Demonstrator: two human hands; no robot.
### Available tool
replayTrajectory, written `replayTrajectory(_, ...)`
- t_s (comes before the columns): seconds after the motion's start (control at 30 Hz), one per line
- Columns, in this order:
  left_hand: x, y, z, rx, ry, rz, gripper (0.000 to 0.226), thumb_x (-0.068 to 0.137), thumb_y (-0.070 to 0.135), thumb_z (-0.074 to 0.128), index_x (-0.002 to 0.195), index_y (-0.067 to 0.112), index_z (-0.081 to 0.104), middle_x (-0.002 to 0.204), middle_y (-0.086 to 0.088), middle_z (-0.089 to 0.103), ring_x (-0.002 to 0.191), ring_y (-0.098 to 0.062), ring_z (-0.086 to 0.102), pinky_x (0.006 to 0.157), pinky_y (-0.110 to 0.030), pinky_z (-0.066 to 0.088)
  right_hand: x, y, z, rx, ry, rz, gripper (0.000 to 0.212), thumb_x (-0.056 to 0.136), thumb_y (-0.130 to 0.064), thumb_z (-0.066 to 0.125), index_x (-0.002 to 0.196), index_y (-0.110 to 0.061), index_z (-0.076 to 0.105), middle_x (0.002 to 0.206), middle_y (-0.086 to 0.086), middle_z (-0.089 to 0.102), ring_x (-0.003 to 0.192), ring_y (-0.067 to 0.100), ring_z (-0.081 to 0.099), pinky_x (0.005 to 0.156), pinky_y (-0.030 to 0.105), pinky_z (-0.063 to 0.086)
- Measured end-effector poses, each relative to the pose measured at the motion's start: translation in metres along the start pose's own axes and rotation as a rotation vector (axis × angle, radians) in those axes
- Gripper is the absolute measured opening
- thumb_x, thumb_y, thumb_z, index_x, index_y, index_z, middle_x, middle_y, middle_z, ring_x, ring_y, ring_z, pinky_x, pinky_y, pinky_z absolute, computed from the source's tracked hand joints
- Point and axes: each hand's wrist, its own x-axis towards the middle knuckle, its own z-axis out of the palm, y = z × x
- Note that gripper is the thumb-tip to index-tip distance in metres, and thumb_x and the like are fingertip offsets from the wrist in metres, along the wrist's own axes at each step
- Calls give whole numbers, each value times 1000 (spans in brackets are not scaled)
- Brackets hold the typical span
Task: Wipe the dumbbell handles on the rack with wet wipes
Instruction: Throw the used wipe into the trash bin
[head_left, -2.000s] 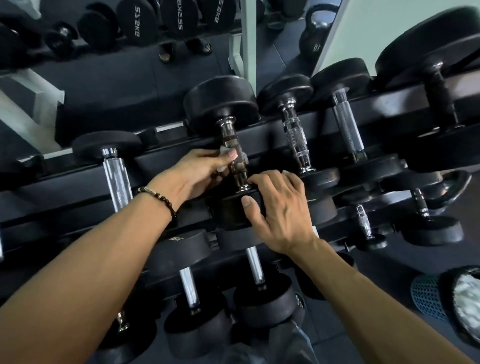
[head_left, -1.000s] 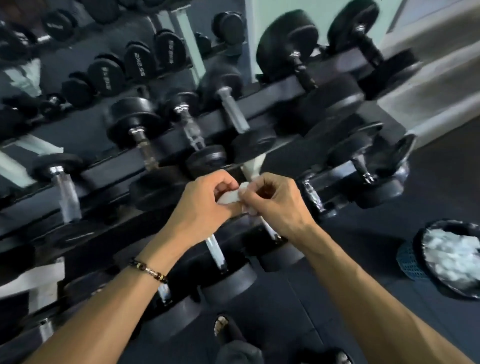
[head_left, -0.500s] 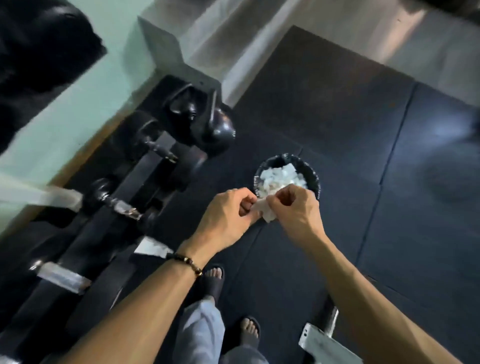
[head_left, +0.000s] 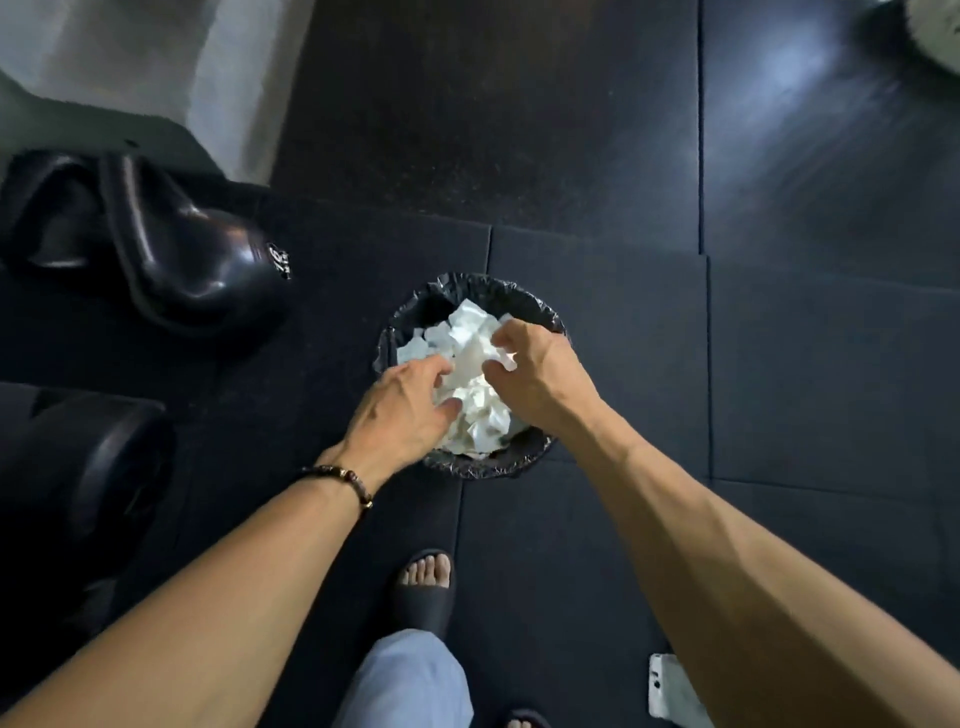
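Both hands are seen from above, held over a small round waste bin (head_left: 470, 467) lined with a black plastic bag and set on the black rubber floor mats (head_left: 597, 156). The bin is filled nearly to its rim with crumpled white used wipes (head_left: 467, 338). The left hand (head_left: 400, 410) is stretched over the near left part of the bin, palm down, its fingers (head_left: 434, 370) loosely spread and lying against the heap of wipes; whether any wipe is pinched under them cannot be told. The right hand (head_left: 540, 374) is placed over the right part of the bin, its fingers (head_left: 501, 340) curled inward at the white heap, and a bright scrap of wipe is seen at the fingertips, though a firm grip on it cannot be confirmed. The two hands are held close together but apart. A dark beaded bracelet (head_left: 340, 480) is worn on the left wrist.

A black kettlebell (head_left: 208, 270) with a white number mark is seen on the floor to the upper left, well apart from the bin. Below the bin, a foot in a black slide sandal (head_left: 426, 587) and a light grey trouser leg (head_left: 410, 680) are visible.
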Motion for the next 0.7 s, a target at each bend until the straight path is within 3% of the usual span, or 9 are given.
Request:
replayTrajectory(0.1, -8, -3, -2, 221, -18, 54, 31, 93, 33, 57, 121, 19, 56, 112, -3, 62, 101, -25, 61, 80, -35, 49, -16, 5, -9, -126, 22, -48, 37, 94, -26, 57, 128, -10, 56, 124, 9, 61, 117, 29, 55, 90, 36, 45)
replayTrajectory(0.17, -26, 9, -7, 319, -48, 136, 28, 95, 34, 53, 120, 20, 55, 108, 0, 59, 97, -21, 60, 74, -31, 44, -41, 7, -26, -219, 42, -69, 38, 95, -28, 54, 129, -11, 54, 118, 9, 61, 109, 32, 56, 82, 37, 45)
replayTrajectory(0.23, -49, 30, -13, 363, -62, 208, 27, 97, 35, 49, 119, 20, 55, 108, 2, 59, 95, -17, 57, 74, -28, 41, -73, 9, -49, -276, 80, -54, 35, 94, -31, 52, 125, -13, 55, 111, 7, 61, 102, 32, 56, 77, 38, 45)
replayTrajectory(0.37, -97, 85, -11, 409, -33, 367, 30, 93, 37, 55, 117, 19, 59, 107, -1, 62, 100, -23, 60, 79, -38, 49, -146, 24, -94, -352, 141, 13, 33, 96, -34, 49, 122, -14, 54, 113, 3, 59, 104, 28, 53, 81, 40, 46)
replayTrajectory(0.53, -155, 160, 44, 543, -86, 618, 26, 82, 35, 67, 101, 18, 65, 91, 0, 64, 84, -24, 64, 64, -38, 52, -254, 65, -133, -378, 266, 136, 35, 97, -37, 48, 126, -17, 52, 117, 1, 59, 106, 25, 52, 82, 37, 42)
replayTrajectory(0.7, -249, 237, 130, 541, -147, 821, 25, 89, 36, 58, 105, 17, 62, 98, 1, 61, 93, -23, 61, 70, -37, 50, -399, 131, -150, -375, 398, 315, 28, 96, -39, 46, 111, -17, 53, 105, 0, 57, 99, 25, 52, 75, 34, 37)
